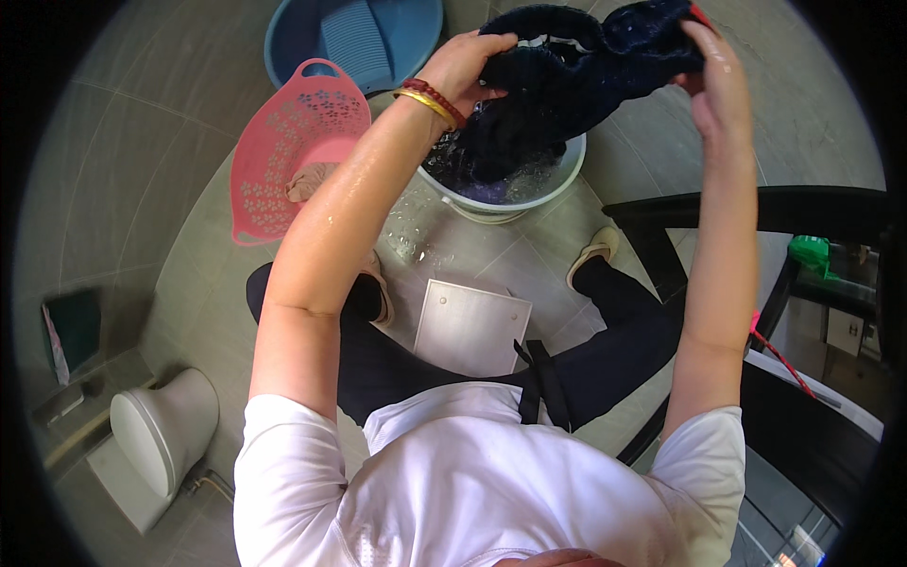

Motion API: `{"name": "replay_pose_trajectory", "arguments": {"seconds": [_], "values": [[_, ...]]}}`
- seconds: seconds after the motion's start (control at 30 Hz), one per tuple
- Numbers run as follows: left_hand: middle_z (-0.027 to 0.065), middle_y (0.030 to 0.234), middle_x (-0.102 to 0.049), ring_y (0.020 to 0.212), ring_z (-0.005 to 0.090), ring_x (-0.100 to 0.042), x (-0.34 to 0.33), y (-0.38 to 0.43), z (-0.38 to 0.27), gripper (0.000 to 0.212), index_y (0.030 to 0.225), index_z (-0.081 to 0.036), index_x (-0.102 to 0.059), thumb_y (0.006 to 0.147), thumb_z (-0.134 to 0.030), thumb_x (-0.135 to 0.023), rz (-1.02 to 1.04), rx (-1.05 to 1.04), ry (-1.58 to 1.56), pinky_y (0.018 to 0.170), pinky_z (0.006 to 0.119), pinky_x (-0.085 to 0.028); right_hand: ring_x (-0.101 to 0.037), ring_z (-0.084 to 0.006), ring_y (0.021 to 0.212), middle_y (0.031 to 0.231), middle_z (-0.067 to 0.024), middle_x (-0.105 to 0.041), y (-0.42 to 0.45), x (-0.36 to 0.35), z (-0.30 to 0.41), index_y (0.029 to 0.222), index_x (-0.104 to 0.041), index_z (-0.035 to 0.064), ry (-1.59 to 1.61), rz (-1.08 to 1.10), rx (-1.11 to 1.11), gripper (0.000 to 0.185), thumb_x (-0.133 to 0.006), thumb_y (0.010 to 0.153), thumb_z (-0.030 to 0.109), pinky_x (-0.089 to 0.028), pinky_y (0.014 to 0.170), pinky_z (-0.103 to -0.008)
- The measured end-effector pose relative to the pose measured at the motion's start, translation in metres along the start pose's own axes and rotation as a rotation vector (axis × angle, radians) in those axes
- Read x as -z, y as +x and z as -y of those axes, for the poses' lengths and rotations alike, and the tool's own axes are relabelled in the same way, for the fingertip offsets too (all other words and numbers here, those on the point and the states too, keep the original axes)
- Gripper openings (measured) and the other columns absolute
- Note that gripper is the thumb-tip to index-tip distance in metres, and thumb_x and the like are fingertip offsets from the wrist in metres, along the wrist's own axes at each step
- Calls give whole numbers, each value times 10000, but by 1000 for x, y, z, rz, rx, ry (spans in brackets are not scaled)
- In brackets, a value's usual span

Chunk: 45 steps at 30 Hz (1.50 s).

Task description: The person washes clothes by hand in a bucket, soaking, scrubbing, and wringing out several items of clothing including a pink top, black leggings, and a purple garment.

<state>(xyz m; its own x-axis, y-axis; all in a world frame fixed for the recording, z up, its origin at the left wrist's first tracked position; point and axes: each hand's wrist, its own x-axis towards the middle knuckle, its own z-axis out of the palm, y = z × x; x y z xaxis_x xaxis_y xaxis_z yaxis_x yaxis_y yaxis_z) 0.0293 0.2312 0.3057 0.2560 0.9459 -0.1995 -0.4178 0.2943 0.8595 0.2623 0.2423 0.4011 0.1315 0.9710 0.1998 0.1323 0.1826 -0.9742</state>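
A wet dark navy garment [567,85] is stretched between my two hands above a white basin [570,170]. My left hand [468,67] grips its left end, where a pale strip shows along an opening. At the upper right, my right hand [716,78] holds the other end, beside a small red patch [701,15]. The lower part of the cloth hangs into the water [496,188], which is splashing and bubbly. Folds hide some of my fingertips.
Left of the basin stands a pink perforated laundry basket [248,170] holding a beige cloth [310,181]. Behind it sits a blue tub with a washboard [356,42]. A low stool or board [471,326] lies between my legs. Black door framing [744,205] is at right, a toilet [163,432] at lower left. Floor tiles are wet.
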Motion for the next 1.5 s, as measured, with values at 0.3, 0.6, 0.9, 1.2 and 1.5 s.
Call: {"name": "replay_pose_trajectory", "arguments": {"seconds": [0.3, 0.6, 0.9, 1.2, 1.5], "values": [[200, 1021, -485, 873, 343, -551, 94, 42, 133, 585, 1193, -192, -445, 661, 32, -543, -343, -135, 1368, 790, 370, -463, -573, -186, 473, 774, -101, -601, -10, -37, -232, 1108, -488, 83, -598, 265, -593, 430, -543, 795, 372, -457, 383, -306], [216, 1170, -444, 1058, 376, -469, 124, 74, 224, 381, 1155, -205, -521, 795, -89, -477, -189, 189, 1585, 896, 432, -406, -541, -376, 998, 1066, -195, -572, -53, -98, -358, 1210, -409, 156, -996, 557, -483, 459, -481, 841, 419, -426, 847, -450], [200, 1110, -554, 1030, 345, -540, 137, 127, 260, 397, 1124, -41, -553, 830, -291, -460, -9, 349, 1675, 898, 407, -415, -501, -371, 1060, 1153, -200, -523, -18, -86, -413, 1148, -523, 84, -1104, 711, -658, 461, -392, 846, 406, -405, 888, -427], [125, 945, -634, 857, 173, -609, 152, 91, 117, 421, 1034, 10, -589, 785, -328, -620, 186, 376, 810, 790, 263, -466, -583, -143, 824, 884, -41, -636, -10, -36, -267, 997, -630, 60, 15, 407, -745, 313, -617, 743, 244, -445, 761, -267], [130, 966, -593, 855, 223, -585, 84, 54, 187, 443, 1046, -46, -548, 719, -318, -674, -272, -188, 751, 756, 327, -461, -457, -277, 1075, 1207, -99, -477, -75, -124, -304, 1240, -429, 137, 1010, 23, -800, 512, -467, 852, 467, -330, 952, -454]]}}
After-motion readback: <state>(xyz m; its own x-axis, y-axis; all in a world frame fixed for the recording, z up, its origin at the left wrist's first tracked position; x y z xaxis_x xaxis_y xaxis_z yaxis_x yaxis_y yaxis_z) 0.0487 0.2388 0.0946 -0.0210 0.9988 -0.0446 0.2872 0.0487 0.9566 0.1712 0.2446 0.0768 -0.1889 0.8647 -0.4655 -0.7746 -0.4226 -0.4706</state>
